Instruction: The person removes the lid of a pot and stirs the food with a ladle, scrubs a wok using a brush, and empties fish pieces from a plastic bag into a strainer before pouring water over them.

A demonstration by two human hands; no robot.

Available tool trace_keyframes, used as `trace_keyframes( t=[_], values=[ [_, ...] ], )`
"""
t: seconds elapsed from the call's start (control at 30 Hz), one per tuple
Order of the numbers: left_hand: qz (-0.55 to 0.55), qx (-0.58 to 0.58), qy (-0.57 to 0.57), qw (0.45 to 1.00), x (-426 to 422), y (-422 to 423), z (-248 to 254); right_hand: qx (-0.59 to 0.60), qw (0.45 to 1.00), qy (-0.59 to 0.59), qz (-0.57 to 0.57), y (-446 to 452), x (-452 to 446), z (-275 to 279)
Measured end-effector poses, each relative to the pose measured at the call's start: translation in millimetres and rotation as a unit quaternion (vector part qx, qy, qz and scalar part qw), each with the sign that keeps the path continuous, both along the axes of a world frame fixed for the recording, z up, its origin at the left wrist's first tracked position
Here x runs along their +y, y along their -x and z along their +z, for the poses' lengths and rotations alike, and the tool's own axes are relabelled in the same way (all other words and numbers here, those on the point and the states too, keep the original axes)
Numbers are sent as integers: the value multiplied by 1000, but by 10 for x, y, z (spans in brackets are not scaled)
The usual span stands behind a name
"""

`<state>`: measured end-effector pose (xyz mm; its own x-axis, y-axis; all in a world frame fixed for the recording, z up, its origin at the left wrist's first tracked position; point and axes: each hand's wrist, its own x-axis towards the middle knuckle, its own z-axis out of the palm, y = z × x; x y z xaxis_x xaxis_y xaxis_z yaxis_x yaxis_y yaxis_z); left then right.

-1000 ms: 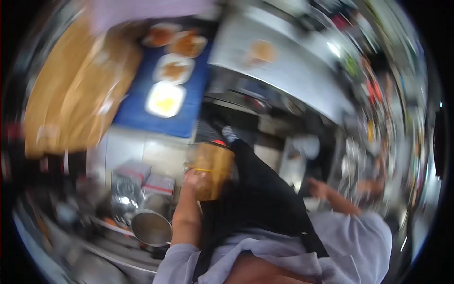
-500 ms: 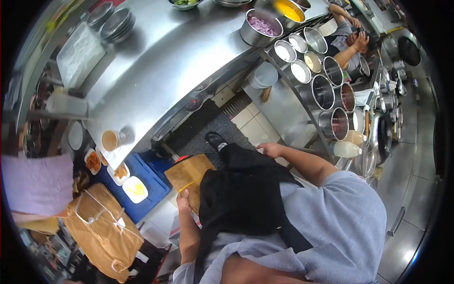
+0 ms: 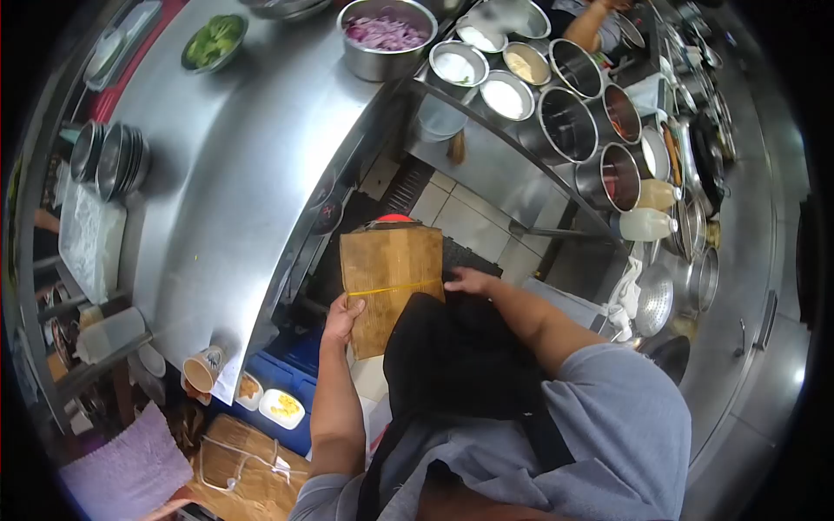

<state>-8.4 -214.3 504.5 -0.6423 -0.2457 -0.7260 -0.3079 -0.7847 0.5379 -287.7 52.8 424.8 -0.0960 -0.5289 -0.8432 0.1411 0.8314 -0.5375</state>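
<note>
Wooden board, 1 pc., w/ yellow band running across its face: you're holding it up in front of your black apron, above the flr. Red item, mostly hidden, is showing behind its top edge.

L hand: yours, grasping board at its L edge, thumb lying on the front face.

R hand: yours, reaching to board's R edge, fingertips just beside it; can't tell if they're touching or gripping.

Stainless ctr., your L: bearing a pot of chopped purple onion, a bowl of green veg., stacked metal bowls and, at the near corner, a tilted paper cup.

Below that corner: white dish w/ yellow food, sitting on a blue surface; brown paper bag and purple cloth lying near.

Your R: metal canisters standing in a grp., some holding white powder; 2 plastic jugs standing beside them; perforated strainer and white rag lying closer to you. Co-worker's arm is showing beyond, top R.
</note>
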Motion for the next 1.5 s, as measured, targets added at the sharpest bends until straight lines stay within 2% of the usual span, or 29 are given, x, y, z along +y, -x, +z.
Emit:
trace_keyframes(
  t=[0.03, 0.1, 0.17, 0.23, 0.3, 0.33, 0.4, 0.5, 0.53, 0.57, 0.63, 0.7, 0.77, 0.8, 0.83, 0.93, 1.0, 1.07, 1.13, 1.17, 1.2, 1.23, 1.3, 1.33, 1.37, 1.4, 1.43, 1.47, 1.5],
  values=[
    [-11, 7, 8, 1000, -11, 8, 56, -130, 988, 42, -69, -127, 43, -49],
    [-56, -1, 63, 996, -76, 118, 166, -170, 982, 8, -80, -216, -38, 324],
    [-59, 16, 43, 997, -152, 191, 375, -239, 932, 110, -250, -380, 31, 511],
    [-69, 14, -13, 997, -252, 223, 453, -229, 926, 130, -271, -382, 92, 571],
    [-75, 0, -5, 997, -316, 321, 458, -289, 876, 188, -336, -432, 86, 529],
    [-72, -21, -6, 997, -365, 411, 445, -357, 844, 170, -362, -408, 75, 594],
    [-100, -50, 14, 994, -440, 668, 328, -362, 831, 173, -386, -285, 75, 657],
    [-149, -109, 49, 982, -470, 1075, -188, -367, 802, 188, -432, -26, 126, 470],
    [-234, -122, 192, 945, -360, 1236, -279, -302, 810, 181, -469, 68, 139, 414],
    [-318, -133, 327, 880, -246, 1321, -339, -239, 810, 171, -507, 96, 165, 369],
    [-486, -192, 454, 722, -28, 1752, -130, -207, 784, 165, -561, 354, 214, 300],
    [-495, -120, 482, 713, 237, 2022, 28, -127, 774, 153, -601, 616, 317, 15],
    [-497, -62, 434, 748, 434, 2117, 199, -135, 737, 166, -641, 972, 479, -56],
    [-479, -49, 358, 800, 518, 2110, 350, -141, 719, 194, -653, 1138, 598, -182],
    [-425, -65, 234, 872, 611, 2086, 552, -136, 696, 189, -679, 1297, 683, -272],
    [-433, -41, 259, 862, 523, 1316, 151, -83, 624, 177, -757, 1704, 728, -295],
    [-522, -163, 257, 797, 368, 788, 176, -74, 637, 151, -752, 1906, 827, -899],
    [-560, -271, 269, 735, 201, 239, 190, -111, 628, 152, -755, 2127, 693, -975],
    [-532, -330, 213, 750, 83, -393, 129, -89, 614, 236, -748, 2208, 698, -1700],
    [-490, -339, 185, 782, 92, -563, 236, -86, 609, 296, -731, 2232, 704, -1957],
    [-496, -329, 183, 782, 82, -691, 298, -84, 597, 355, -714, 2220, 744, -2180],
    [-490, -331, 176, 787, 174, -946, 432, -65, 625, 314, -711, 2155, 675, -2496],
    [-459, -360, 148, 799, 344, -984, 600, -22, 650, 276, -708, 2151, 787, -2506],
    [-444, -379, 125, 802, 421, -988, 656, -44, 627, 231, -743, 2120, 781, -2287],
    [-432, -382, 119, 808, 477, -1036, 626, -63, 601, 185, -775, 2136, 782, -2176],
    [-429, -355, 140, 819, 558, -1146, 552, -68, 614, 181, -765, 2170, 725, -2116],
    [-421, -332, 155, 830, 699, -1351, 472, -57, 595, 192, -778, 2148, 676, -2100],
    [-485, -142, 413, 758, 765, -1806, 86, -49, 581, 197, -788, 2058, 659, -2064],
    [-476, -147, 395, 772, 873, -1956, 42, -61, 607, 179, -772, 2011, 698, -2008]
  ],
)
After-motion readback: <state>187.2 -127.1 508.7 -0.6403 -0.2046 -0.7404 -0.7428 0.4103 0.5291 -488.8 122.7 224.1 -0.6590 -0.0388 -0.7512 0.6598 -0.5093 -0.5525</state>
